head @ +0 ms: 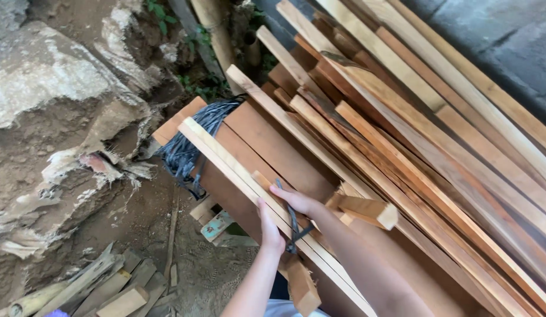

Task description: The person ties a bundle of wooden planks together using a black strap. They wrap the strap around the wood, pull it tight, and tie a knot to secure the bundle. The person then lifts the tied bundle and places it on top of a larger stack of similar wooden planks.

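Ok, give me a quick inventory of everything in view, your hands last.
long wooden slats: many, tan to reddish, stacked slanting on the right
wide boards: a few, reddish brown, under the slats at centre
cord bundle: one, dark grey, wrapped round the board ends
pale slat: one, light tan, lying across the boards
offcuts: several, grey-brown, on the ground lower left
rock face: grey and brown, left
left hand: fingers on the pale slat
right hand: on the pale slat, by a dark strap

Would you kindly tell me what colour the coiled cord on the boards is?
The coiled cord is black, seen in the head view.
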